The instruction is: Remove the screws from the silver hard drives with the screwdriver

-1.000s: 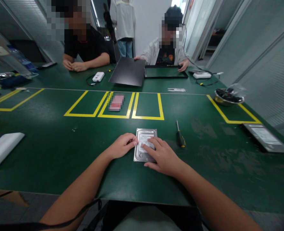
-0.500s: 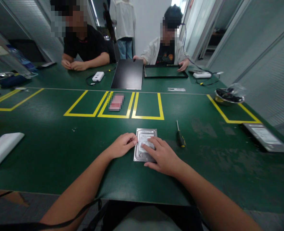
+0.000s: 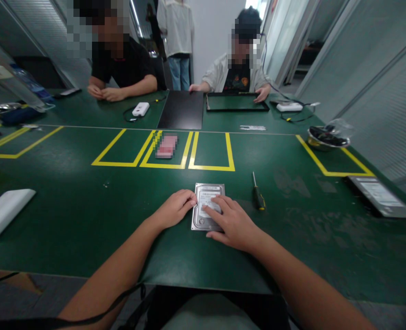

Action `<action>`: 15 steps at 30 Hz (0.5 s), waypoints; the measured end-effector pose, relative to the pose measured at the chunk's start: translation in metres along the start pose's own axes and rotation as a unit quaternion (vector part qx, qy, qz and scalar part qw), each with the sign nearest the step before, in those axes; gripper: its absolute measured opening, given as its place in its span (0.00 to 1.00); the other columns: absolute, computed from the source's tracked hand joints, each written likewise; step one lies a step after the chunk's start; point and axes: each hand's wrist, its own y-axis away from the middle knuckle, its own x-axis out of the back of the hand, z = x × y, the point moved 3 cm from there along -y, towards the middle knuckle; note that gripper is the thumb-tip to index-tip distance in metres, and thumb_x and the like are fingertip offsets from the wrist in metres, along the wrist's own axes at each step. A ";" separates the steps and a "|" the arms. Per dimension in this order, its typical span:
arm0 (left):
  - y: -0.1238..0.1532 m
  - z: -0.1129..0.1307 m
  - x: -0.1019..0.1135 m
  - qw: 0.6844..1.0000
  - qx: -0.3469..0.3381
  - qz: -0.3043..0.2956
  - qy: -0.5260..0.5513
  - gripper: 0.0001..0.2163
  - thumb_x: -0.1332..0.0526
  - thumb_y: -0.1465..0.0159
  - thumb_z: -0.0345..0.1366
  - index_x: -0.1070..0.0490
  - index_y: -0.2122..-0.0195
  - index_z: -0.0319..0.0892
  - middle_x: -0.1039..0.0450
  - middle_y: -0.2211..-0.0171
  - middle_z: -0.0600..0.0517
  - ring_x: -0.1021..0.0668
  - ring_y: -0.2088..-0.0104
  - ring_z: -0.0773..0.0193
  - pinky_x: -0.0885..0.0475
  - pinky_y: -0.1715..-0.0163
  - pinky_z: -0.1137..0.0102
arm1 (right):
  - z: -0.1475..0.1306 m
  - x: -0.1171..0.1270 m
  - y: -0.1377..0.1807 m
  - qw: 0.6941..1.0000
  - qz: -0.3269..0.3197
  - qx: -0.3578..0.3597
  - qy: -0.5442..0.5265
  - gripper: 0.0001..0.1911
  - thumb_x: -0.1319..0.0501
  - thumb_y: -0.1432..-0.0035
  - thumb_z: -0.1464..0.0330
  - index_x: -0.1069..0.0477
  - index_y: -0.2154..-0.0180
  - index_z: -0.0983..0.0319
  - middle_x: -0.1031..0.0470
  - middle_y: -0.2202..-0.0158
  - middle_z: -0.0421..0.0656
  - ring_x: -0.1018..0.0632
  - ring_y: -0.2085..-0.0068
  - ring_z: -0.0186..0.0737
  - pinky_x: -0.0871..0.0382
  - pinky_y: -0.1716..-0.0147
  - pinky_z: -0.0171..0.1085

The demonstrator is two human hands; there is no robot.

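Note:
A silver hard drive point(image 3: 199, 223) with a white label lies flat on the green table in front of me. At its left edge, my left hand point(image 3: 176, 208) has its fingers bent and pressed together against the side of the drive; the exact grip under the fingertips is hidden. My right hand point(image 3: 235, 222) rests over the drive's right part, fingers spread across the label and thumb by the lower right corner. To the right lies a screwdriver point(image 3: 258, 197) with a black and yellow handle, its shaft pointing away from me, touched by neither hand.
A white device point(image 3: 7, 213) lies at left, another drive-like metal plate point(image 3: 383, 197) at right. Beyond are yellow tape outlines, a pink object point(image 3: 167, 146) and a metal bowl point(image 3: 328, 139). Across the table, a person holds a black panel point(image 3: 181, 110) and a frame point(image 3: 237, 109).
My hands and the hard drive have stayed in place. Across the table, the person's black panel has tipped lower toward the tabletop.

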 end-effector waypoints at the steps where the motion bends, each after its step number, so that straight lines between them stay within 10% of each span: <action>1: 0.000 0.001 0.000 1.000 -0.001 0.004 -0.001 0.11 0.49 0.28 0.40 0.32 0.64 0.41 0.30 0.65 0.51 0.28 0.61 0.61 0.35 0.59 0.67 | 0.000 0.000 0.000 1.000 0.001 0.000 0.001 0.36 0.39 0.41 0.51 0.39 0.37 0.59 0.41 0.37 0.57 0.40 0.37 0.60 0.39 0.42 0.57; 15: 0.006 0.003 -0.003 1.000 -0.015 0.025 -0.002 0.09 0.48 0.29 0.37 0.32 0.64 0.41 0.29 0.65 0.52 0.28 0.61 0.62 0.36 0.59 0.67 | 0.001 -0.001 0.001 1.000 0.001 0.000 0.003 0.36 0.39 0.41 0.51 0.39 0.37 0.59 0.41 0.37 0.58 0.40 0.37 0.61 0.39 0.43 0.58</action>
